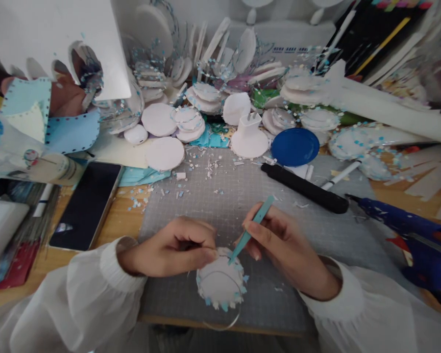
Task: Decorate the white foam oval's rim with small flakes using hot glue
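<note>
A white foam disc [219, 284] with small blue and white flakes round its rim lies at the near edge of the grey cutting mat [242, 196]. My left hand [172, 246] is closed, its fingertips pinching the disc's upper left rim. My right hand [279, 245] grips teal tweezers [252, 229] like a pen, and their tip touches the disc's upper right rim. A thin clear wire loop curves round the disc's lower side.
Piles of white foam discs [161, 120] crowd the back of the desk, with a blue lid [294, 146], a white stand [249, 139], a black knife [304, 187] and a white pen [343, 174]. A blue glue gun [407, 225] lies right, a dark phone [85, 205] left.
</note>
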Demonstrator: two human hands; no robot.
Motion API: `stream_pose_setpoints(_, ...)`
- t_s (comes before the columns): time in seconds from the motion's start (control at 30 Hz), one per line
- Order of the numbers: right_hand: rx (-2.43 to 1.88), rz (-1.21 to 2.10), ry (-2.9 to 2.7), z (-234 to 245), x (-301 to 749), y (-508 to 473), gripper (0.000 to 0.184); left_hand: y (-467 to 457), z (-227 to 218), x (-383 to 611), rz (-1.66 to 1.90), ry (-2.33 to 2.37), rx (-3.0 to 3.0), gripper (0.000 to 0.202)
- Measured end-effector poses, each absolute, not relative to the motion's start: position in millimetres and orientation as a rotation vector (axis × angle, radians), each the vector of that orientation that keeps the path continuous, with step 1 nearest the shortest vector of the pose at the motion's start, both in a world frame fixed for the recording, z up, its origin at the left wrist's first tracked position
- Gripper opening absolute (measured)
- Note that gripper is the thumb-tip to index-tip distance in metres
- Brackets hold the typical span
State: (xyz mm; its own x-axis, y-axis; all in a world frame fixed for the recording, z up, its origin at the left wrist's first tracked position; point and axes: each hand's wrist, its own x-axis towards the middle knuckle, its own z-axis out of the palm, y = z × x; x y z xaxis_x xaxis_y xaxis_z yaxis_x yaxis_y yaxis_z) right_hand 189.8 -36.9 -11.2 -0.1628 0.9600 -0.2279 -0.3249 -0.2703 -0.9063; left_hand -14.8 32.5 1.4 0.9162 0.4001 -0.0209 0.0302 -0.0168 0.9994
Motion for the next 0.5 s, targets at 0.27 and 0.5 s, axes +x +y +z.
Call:
stream_pose_setpoints(0.27,-1.089,1.428,-0.649,-11.4,197.8,-27.0,0.020,31.2,2.5,-16.4,0.316,0.341,1.607,0.031)
stream_pose_setpoints(0.5,-1.176,0.950,-0.889,-24.2,203.6,-16.4,0.012,26.9,-1.3,-14.9,0.310,0.348,1.781,0.033)
